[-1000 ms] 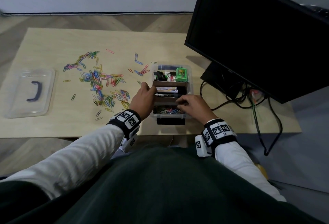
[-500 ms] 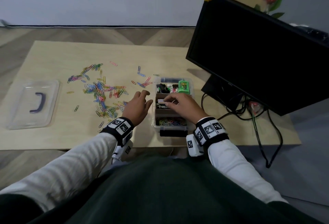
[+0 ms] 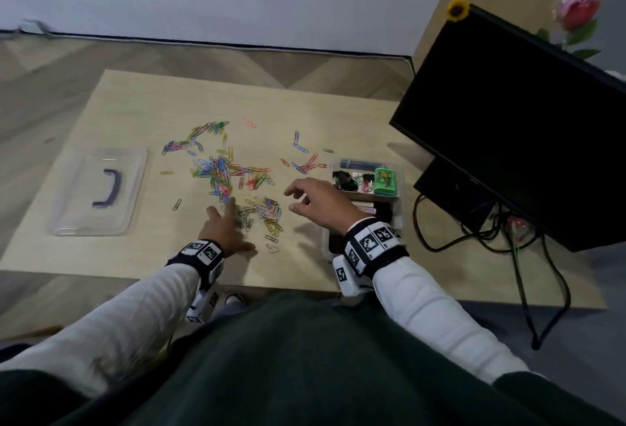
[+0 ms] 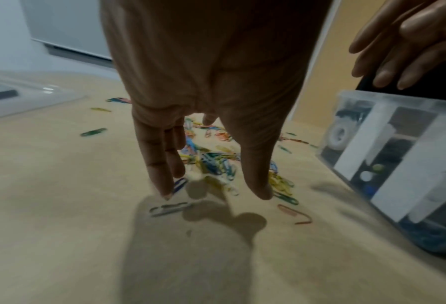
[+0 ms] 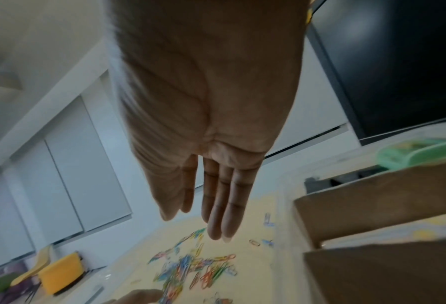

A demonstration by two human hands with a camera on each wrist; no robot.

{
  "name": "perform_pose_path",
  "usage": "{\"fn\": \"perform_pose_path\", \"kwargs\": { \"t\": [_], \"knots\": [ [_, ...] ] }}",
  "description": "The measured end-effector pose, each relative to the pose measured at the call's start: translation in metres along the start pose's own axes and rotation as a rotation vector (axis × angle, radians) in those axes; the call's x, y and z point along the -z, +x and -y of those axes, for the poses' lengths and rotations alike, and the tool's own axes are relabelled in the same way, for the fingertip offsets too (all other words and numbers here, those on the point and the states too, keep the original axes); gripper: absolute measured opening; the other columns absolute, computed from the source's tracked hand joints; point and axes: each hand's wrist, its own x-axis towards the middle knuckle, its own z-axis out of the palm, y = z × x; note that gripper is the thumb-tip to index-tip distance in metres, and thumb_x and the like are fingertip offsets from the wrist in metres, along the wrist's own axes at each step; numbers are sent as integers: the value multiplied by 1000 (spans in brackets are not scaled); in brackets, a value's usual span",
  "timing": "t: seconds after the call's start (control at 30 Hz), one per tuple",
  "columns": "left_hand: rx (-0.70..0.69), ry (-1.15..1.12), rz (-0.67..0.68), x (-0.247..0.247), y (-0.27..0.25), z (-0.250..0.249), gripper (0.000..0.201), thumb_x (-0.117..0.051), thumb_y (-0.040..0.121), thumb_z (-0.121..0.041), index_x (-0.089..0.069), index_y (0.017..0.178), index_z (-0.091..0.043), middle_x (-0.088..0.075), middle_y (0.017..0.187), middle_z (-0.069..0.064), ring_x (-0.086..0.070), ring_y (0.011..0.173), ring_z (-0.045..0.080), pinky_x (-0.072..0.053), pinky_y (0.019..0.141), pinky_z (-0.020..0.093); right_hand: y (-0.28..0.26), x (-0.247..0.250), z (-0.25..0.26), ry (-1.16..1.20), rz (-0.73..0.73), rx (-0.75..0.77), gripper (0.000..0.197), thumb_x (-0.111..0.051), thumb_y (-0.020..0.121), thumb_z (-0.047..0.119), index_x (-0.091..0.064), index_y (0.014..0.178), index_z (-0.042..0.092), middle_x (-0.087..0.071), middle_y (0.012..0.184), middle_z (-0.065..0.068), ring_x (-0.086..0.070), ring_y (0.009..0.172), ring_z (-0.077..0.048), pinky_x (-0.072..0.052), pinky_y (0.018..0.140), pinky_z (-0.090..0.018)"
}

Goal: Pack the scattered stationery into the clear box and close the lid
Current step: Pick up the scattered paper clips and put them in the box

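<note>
On the tabletop (image 3: 135, 256) in front of us, coloured paper clips (image 3: 230, 175) lie scattered in a loose heap and a few strays, all still outside the clear box (image 3: 399, 168), which stands at our right beside the foot of the black monitor (image 3: 508, 120). Our left hand (image 3: 225, 227) reaches down at the near edge of the heap; its fingers (image 4: 162, 164) point down and apart from the thumb, tips at or just above the wood, nothing held between them. We judge this spread is meant to rake or pinch up a clump rather than a single clip. Our right hand (image 3: 321, 202) hovers over the box's left rim, its fingers (image 5: 221, 205) straight and lying side by side, empty, reaching toward the same heap, probably to help scoop. The box has no lid on, so its compartments stay reachable: a green item (image 3: 385, 181) and small black things sit at the far end, and brown dividers (image 5: 372, 195) split the rest. The clear lid (image 3: 101, 188), with its dark handle, rests flat at the far left, well apart from the box, out of the way of gathering. Closing comes last; most clips remain to be packed
</note>
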Motion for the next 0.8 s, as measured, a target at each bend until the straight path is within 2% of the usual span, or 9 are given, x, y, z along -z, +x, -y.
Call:
{"fn": "perform_pose_path", "kwargs": {
  "t": [0.13, 0.3, 0.4, 0.47, 0.53, 0.6, 0.67, 0.7, 0.8],
  "knots": [
    [61, -51, 67, -3, 3, 21, 135, -92, 57, -35, 5, 151, -30, -14, 142, 23, -51, 113, 53, -46, 100, 54, 26, -26, 16, -155, 157, -38, 52, -66, 92, 27, -47, 139, 20, -49, 132, -10, -57, 112, -26, -49, 93, -42],
    [29, -84, 59, 2, 12, 24, 129, -90, 63, -21, 2, 153, -25, -15, 140, 22, -56, 105, 51, -47, 97, 53, 51, -69, 26, -333, 276, -94, 80, -74, 84, 22, -29, 149, 15, -39, 137, -17, -61, 100, -40, -54, 83, -47],
    [5, -135, 32, 5, 24, 28, 134, -92, 60, -21, 4, 154, -23, -13, 142, 22, -55, 108, 49, -46, 99, 51, 64, -95, 25, -390, 285, -175, 105, -84, 77, 29, -15, 155, 14, -24, 149, -23, -50, 121, -47, -49, 97, -51],
    [-20, -146, -36, 5, 30, 29, 138, -94, 55, -26, 2, 153, -20, -11, 145, 21, -50, 116, 49, -44, 102, 51, 69, -105, 23, -420, 269, -237, 115, -84, 77, 34, -5, 157, 14, -7, 157, -29, -37, 134, -50, -41, 106, -51],
    [-54, -127, -71, 6, 36, 35, 139, -94, 54, -32, 2, 153, -17, -3, 152, 20, -41, 127, 50, -41, 104, 52, 76, -115, 21, -441, 246, -288, 118, -82, 78, 37, 2, 158, 17, 9, 160, -29, -26, 140, -53, -37, 110, -51],
    [-102, -102, -44, 5, 41, 41, 142, -93, 54, -38, 6, 153, -19, 5, 157, 17, -34, 133, 49, -40, 105, 53, 82, -122, 19, -420, 210, -320, 114, -80, 81, 37, 3, 158, 26, 16, 161, -25, -19, 142, -54, -39, 109, -53],
    [-143, -77, -5, 6, 46, 43, 144, -92, 53, -44, 10, 153, -20, 8, 158, 15, -34, 134, 48, -41, 104, 53, 88, -127, 17, -421, 174, -327, 103, -76, 84, 38, -3, 158, 31, 13, 162, -24, -20, 142, -52, -41, 106, -53],
    [-159, -65, 4, 8, 48, 44, 144, -91, 54, -46, 10, 153, -20, 8, 158, 15, -35, 133, 48, -42, 104, 52, 90, -128, 17, -434, 157, -322, 97, -74, 86, 38, -9, 158, 30, 6, 162, -25, -25, 140, -50, -41, 103, -51],
    [-217, -47, -5, 12, 53, 40, 139, -91, 53, -46, 1, 153, -18, -3, 155, 16, -43, 127, 46, -46, 99, 50, 93, -134, 18, -495, 91, -259, 75, -72, 87, 35, -31, 149, 19, -32, 146, -21, -41, 127, -40, -46, 93, -45]
  ]
}}
